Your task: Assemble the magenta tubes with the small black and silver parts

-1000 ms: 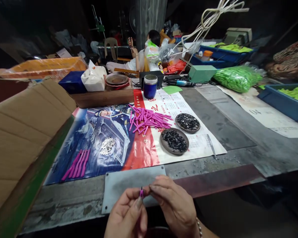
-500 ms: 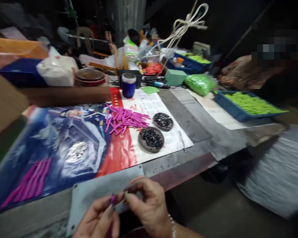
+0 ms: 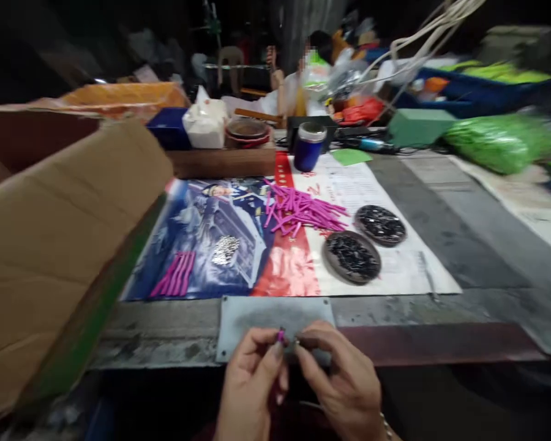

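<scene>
My left hand (image 3: 252, 383) is closed around a slim magenta plastic stick (image 3: 281, 335); only its end shows above the fingertips. Just to its right, my right hand (image 3: 344, 380) pinches thumb against forefinger, with a tiny pale glint at the tips too small to name. The two hands are slightly apart over the grey plate (image 3: 243, 312) at the table edge. Beyond lie a heap of magenta sticks (image 3: 303, 208), a small pile of silvery bits (image 3: 226, 250) and a short row of magenta sticks (image 3: 177, 274). Two round dishes (image 3: 373, 269) hold small dark pieces.
A large cardboard box (image 3: 73, 226) stands close on the left. At the back are a blue jar (image 3: 309, 147), a green box (image 3: 420, 127) and a bright green bag (image 3: 500, 141). White cords (image 3: 422, 43) hang at upper right. Another person's arm (image 3: 278, 82) shows far behind.
The view has swung right-to-left, so the table and its things appear further right and more level. Both hands still pinch as before, with a small gap now between their fingertips.
</scene>
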The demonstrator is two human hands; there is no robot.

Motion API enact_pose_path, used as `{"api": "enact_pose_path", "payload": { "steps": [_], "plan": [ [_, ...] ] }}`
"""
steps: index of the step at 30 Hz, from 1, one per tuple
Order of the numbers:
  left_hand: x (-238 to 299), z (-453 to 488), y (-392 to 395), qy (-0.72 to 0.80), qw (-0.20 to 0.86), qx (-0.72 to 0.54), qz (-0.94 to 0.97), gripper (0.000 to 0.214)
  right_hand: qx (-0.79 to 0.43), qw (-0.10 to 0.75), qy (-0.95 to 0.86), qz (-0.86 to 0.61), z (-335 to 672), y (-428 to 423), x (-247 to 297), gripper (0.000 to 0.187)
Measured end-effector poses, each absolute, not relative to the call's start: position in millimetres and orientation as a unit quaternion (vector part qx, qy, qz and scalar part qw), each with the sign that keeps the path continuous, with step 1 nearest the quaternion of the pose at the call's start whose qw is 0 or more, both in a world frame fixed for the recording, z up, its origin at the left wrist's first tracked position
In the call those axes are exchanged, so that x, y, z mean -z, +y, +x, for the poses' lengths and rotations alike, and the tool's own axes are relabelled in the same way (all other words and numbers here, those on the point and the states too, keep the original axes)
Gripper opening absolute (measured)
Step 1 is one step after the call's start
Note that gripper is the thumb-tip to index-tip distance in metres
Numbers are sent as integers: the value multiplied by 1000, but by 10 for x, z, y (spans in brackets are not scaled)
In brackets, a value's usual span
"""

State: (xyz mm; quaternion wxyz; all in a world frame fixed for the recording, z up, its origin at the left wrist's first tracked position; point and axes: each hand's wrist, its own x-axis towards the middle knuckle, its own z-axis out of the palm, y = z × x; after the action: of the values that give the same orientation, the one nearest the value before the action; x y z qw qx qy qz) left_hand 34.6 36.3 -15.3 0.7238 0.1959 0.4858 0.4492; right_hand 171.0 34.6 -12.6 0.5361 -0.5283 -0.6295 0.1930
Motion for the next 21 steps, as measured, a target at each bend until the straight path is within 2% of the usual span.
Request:
{"api": "enact_pose_path", "payload": {
  "steps": [8, 14, 17, 21],
  "plan": [
    [131, 376, 301, 465, 731, -467, 179, 47, -151, 496, -674, -527, 1662, 360, 123, 11],
    [178, 379, 281, 455, 727, -479, 188, 41, -146, 510, -670, -520, 1610, 343, 170, 10],
    [211, 384, 279, 459, 698, -504, 220, 34, -180, 535, -654, -504, 1588, 337, 202, 8],
    [273, 344, 242, 474, 676, -505, 253, 33, -301, 553, -589, -506, 1567, 353, 187, 10]
  ]
}}
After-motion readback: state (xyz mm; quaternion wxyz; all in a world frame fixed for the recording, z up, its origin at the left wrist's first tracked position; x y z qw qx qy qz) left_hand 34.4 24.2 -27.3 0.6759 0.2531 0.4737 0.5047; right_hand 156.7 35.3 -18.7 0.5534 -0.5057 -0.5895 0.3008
